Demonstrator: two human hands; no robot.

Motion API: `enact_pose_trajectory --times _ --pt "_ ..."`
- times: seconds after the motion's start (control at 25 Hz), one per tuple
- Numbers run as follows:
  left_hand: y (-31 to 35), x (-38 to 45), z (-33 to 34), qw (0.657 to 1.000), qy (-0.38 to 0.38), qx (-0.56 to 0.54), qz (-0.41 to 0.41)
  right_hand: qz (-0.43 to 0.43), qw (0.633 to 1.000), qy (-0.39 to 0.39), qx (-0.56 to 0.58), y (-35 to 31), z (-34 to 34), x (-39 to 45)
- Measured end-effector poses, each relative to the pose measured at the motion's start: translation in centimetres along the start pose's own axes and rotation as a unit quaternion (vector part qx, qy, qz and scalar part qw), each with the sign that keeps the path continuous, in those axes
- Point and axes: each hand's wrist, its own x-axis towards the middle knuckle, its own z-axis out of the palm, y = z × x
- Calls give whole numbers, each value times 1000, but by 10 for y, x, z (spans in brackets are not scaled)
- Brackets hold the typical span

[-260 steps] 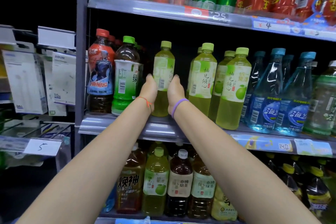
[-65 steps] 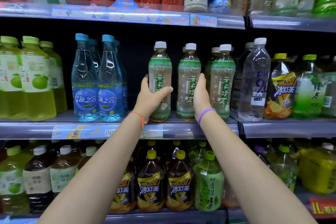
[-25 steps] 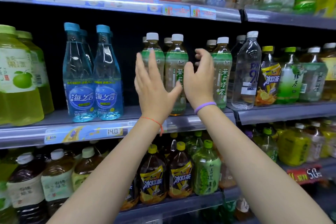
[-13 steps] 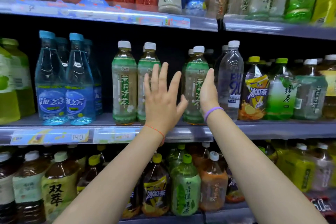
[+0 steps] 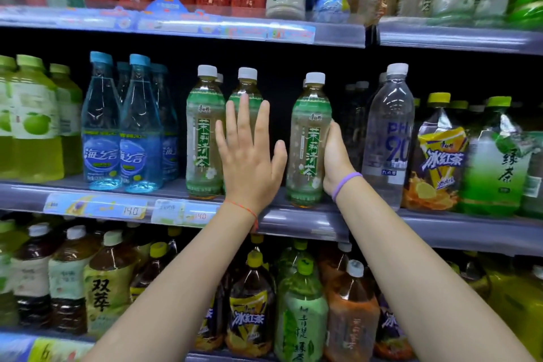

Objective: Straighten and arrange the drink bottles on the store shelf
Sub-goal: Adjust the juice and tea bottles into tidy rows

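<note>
The white-capped plastic tea bottle [image 5: 308,141] carries a green label with white characters and small white flowers over pale amber drink. The clear plastic water bottle [image 5: 388,138] has a white cap and blue lettering. The pale blue plastic bottles [image 5: 101,126] wear blue caps and blue round labels. The yellow-green juice bottles [image 5: 35,123] show a green apple on white. The right hand [image 5: 335,156] bears a purple wristband [image 5: 345,184], the left hand [image 5: 249,159] a thin red-orange string [image 5: 244,209]. The shelf edge [image 5: 308,225] is grey.
</note>
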Motion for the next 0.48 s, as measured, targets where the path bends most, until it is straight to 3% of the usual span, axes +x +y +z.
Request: enact_pose_trajectory --times 0.32,0.48 --pt "-9 0 -3 1000 -6 -3 19 10 999 -41 1 11 28 -4" --pt "-14 -1 -7 999 -16 -3 36 -2 1000 -17 6 16 41 -6"
